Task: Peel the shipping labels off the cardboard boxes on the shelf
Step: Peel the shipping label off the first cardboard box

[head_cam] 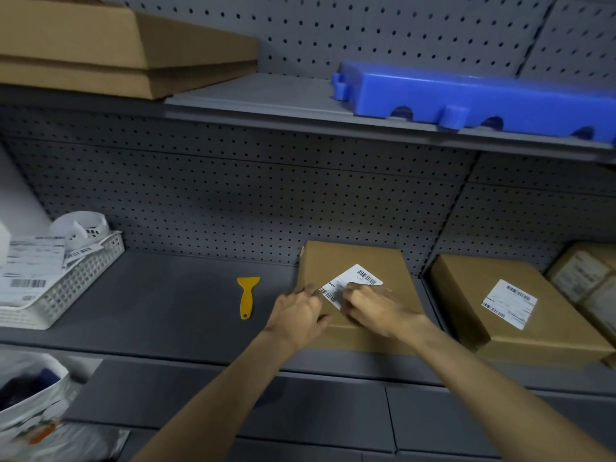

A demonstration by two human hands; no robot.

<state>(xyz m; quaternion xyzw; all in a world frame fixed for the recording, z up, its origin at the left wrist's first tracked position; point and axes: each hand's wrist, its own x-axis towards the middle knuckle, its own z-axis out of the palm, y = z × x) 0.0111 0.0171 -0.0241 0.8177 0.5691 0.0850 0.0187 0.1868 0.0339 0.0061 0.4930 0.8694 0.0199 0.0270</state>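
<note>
- On the grey metal shelf point(160, 295), at about 4 o'clock from the picture's centre, lies a flat cardboard box point(358, 261), matte brown with sharp edges.
- A white shipping label point(353, 278) with printed barcodes is stuck askew on its top; the near part of it is hidden under the hands.
- The left hand point(298, 315) rests on the box's near left corner, fingers spread fairly flat over the edge and touching the label's left end.
- The right hand point(368, 308) has its fingers curled onto the label; whether its grip has pinched up an edge cannot be told, since the fingertips are hidden.
- At 3 o'clock from that box lies a second box point(466, 295) with its own label point(509, 303), flat and whole.
- At 9 o'clock, well apart, lies a yellow plastic scraper point(247, 296).
- At the far left, a white lattice basket point(83, 278) holds curled, peeled labels, and is cut off by the frame.
- Behind runs perforated grey pegboard point(233, 195); above sits a glossy blue moulded plastic piece point(466, 95).
</note>
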